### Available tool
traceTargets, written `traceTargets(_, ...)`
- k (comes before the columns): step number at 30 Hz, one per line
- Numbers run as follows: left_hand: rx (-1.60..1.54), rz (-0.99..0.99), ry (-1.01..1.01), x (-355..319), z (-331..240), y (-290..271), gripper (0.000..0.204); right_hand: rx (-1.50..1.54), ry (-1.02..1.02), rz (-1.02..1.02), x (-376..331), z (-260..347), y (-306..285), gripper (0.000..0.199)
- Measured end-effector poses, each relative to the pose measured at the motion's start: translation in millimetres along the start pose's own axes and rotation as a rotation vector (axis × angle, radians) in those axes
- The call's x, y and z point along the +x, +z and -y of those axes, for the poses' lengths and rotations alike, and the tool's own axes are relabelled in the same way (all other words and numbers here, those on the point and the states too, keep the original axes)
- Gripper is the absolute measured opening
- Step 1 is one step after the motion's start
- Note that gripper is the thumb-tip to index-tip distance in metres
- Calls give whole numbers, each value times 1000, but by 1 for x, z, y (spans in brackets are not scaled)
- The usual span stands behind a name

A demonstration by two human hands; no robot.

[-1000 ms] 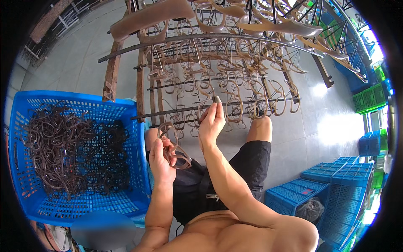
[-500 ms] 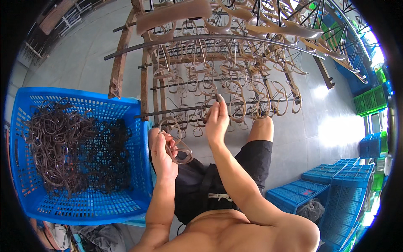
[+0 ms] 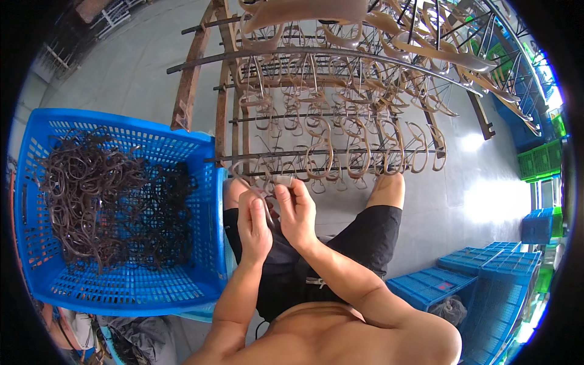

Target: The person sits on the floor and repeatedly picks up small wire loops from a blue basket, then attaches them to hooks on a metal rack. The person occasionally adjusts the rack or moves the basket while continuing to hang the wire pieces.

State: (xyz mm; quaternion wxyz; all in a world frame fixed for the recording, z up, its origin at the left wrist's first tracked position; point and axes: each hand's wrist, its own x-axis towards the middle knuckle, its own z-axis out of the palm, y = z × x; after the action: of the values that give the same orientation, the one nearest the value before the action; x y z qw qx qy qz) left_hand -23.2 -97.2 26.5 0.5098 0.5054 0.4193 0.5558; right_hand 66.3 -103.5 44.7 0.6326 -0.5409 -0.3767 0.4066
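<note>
My left hand point(image 3: 254, 231) is closed round a brownish, see-through eyeglass frame point(image 3: 242, 173), whose rim sticks out above the fingers. Right beside it, my right hand point(image 3: 296, 214) has thumb and fingers pinched at the same frame, though its grip is partly hidden. A pale piece or cover point(image 3: 284, 180) shows at the right fingertips; its kind is unclear. Just beyond both hands, similar eyeglass frames point(image 3: 354, 146) hang in rows on the dark rods point(image 3: 340, 153) of a rack. To my left, a blue plastic basket point(image 3: 121, 305) holds a tangled heap of dark eyeglass frames point(image 3: 91, 201).
The rack's rusty uprights point(image 3: 193, 79) stand beyond the basket, and its upper rods point(image 3: 340, 52) reach toward me overhead. Blue crates point(image 3: 432, 286) are stacked on the floor at lower right, one with a dark plastic bag point(image 3: 449, 310). Green crates point(image 3: 540, 159) stand far right.
My right hand has come back from the rack, down and to the left, to meet my left hand. The left hand has shifted slightly right, and the view has turned a little.
</note>
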Motion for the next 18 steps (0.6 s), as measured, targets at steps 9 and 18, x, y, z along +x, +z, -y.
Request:
traceTargets(9,502,93,67,0,-40,-32,9,-463,-569,97,15,4,-5,46)
traceTargets(18,-74,135,5,49,-31,-74,15,-205,-346,706,45,27,-51,11)
